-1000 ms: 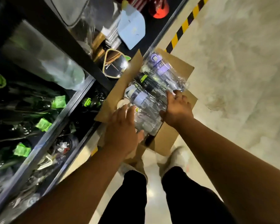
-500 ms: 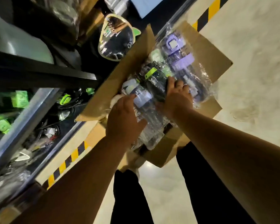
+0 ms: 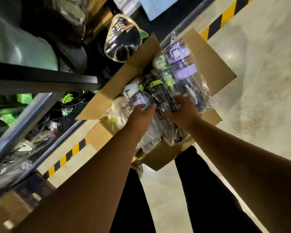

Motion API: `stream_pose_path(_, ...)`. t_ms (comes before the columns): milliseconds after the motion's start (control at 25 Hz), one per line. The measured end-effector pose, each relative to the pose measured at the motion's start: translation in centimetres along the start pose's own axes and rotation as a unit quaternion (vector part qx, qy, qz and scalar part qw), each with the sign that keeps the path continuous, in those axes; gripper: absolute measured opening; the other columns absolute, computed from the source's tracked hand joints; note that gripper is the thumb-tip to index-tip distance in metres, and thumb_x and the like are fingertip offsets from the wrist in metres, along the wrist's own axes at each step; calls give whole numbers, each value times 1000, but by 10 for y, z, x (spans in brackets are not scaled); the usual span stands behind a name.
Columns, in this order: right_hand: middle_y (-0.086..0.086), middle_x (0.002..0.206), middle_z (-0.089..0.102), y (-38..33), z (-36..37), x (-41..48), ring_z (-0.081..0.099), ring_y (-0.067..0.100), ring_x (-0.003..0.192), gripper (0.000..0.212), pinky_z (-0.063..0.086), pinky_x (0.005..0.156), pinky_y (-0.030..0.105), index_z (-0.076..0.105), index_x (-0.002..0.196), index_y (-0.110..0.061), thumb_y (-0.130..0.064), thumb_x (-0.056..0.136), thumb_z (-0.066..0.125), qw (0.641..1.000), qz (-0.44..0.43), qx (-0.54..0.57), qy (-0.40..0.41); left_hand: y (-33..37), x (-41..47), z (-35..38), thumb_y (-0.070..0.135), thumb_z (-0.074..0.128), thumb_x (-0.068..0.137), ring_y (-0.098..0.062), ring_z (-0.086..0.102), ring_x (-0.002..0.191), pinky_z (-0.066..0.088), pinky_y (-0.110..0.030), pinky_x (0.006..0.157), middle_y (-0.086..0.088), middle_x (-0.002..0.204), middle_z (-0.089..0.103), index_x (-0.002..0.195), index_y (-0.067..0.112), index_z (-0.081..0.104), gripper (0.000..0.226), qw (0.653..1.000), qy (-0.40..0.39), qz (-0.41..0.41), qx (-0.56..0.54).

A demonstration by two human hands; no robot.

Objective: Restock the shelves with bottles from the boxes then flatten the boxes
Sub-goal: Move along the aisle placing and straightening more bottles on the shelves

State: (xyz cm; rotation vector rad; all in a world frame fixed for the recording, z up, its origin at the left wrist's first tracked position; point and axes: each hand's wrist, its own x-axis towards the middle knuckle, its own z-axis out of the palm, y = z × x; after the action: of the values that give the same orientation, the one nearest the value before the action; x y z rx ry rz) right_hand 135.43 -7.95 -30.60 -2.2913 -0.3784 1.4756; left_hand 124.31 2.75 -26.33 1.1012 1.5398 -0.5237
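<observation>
An open cardboard box (image 3: pixel 213 64) sits on the floor beside the shelves, full of plastic-wrapped bottles lying on their sides. My left hand (image 3: pixel 141 115) reaches in and grips a clear bottle with a pale lilac cap (image 3: pixel 138 100). My right hand (image 3: pixel 183 110) is curled round a dark bottle with a lime-green strap (image 3: pixel 155 84) in the middle of the box. A purple-lidded bottle (image 3: pixel 183 68) lies at the far side, apart from both hands. The lower ends of the bottles are hidden by my hands and the wrap.
Metal shelving (image 3: pixel 40 78) runs along the left, its lower level holding dark bottles with green tags (image 3: pixel 7 118). A cat-eared mirror (image 3: pixel 123 39) leans near the box flap. Yellow-black floor tape (image 3: pixel 65 157) edges the shelf. My legs stand just below the box. Bare floor lies to the right.
The view has tilted and drawn closer to the box. My left hand slid up to the lilac-capped bottle. My right hand shifted from the purple bottle's side onto the dark bottle.
</observation>
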Motion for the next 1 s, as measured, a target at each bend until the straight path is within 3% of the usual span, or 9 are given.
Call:
stream_pose_path(200, 7, 134, 55, -1, 5, 5, 57, 27, 116, 86, 50, 93, 40, 36, 142, -16, -35, 74, 85, 997, -5, -16, -73, -3, 7, 21, 59, 37, 101, -33, 65, 110, 49, -50, 102, -13, 120, 69, 96, 26, 63, 42, 995, -1, -16, -100)
stream_pose_path(400, -1, 124, 58, 0, 4, -11, 60, 20, 110, 80, 50, 91, 36, 45, 138, -15, -32, 72, 86, 992, -23, 100, -73, -23, 7, 13, 71, 55, 86, -22, 69, 105, 54, -43, 94, -2, 115, 73, 119, 25, 64, 57, 989, -26, -8, -148)
stream_pose_path(480, -6, 113, 62, -2, 1, -29, 65, 11, 97, 55, 55, 86, 34, 53, 131, -18, -36, 84, 75, 973, -76, 179, -127, -22, 7, 9, 66, 74, 69, -23, 72, 101, 57, -42, 89, -3, 112, 75, 123, 21, 66, 70, 980, -44, 17, -195)
stream_pose_path(520, -3, 105, 65, 1, -1, -33, 67, 11, 91, 42, 57, 81, 35, 59, 123, -19, -43, 89, 67, 966, -101, 199, -134, -20, 7, 7, 60, 82, 63, -26, 73, 100, 58, -45, 90, -4, 110, 76, 123, 19, 67, 74, 975, -42, 24, -218)
stream_pose_path(560, 0, 100, 67, 2, -5, -33, 68, 16, 89, 42, 57, 78, 40, 63, 116, -22, -54, 89, 61, 967, -115, 200, -107, -18, 8, 7, 57, 87, 58, -27, 73, 100, 57, -49, 92, -4, 109, 76, 121, 19, 68, 76, 972, -30, 27, -230)
stream_pose_path(640, 4, 116, 62, 7, -19, -20, 61, 25, 106, 59, 52, 87, 48, 59, 123, -26, -69, 82, 58, 991, -86, 102, 23, -15, 8, 6, 57, 89, 52, -26, 74, 97, 56, -51, 93, 0, 104, 77, 118, 23, 69, 78, 974, 8, 27, -223)
stream_pose_path(720, 10, 143, 41, 10, -39, 0, 41, 33, 131, 83, 42, 104, 50, 36, 146, -25, -64, 80, 67, 990, 7, -49, 132, -14, 7, 6, 60, 88, 49, -25, 73, 96, 56, -51, 93, 3, 102, 77, 115, 25, 69, 77, 977, 28, 32, -207)
stream_pose_path(840, 12, 154, 28, 8, -56, 30, 31, 38, 138, 108, 36, 107, 51, 11, 154, -27, -60, 74, 76, 986, 63, -127, 84, -19, 9, 5, 53, 87, 64, -27, 72, 97, 55, -51, 95, 0, 101, 77, 107, 21, 69, 56, 975, 41, 33, -215)
stream_pose_path(1000, 9, 131, 51, 19, -45, 70, 50, 25, 105, 99, 41, 78, 35, 22, 148, -25, -40, 72, 84, 995, 36, -81, 51, -34, 15, 12, 43, 82, 78, -25, 72, 98, 53, -50, 97, 1, 99, 78, 106, 21, 71, 38, 970, 35, 27, -240)
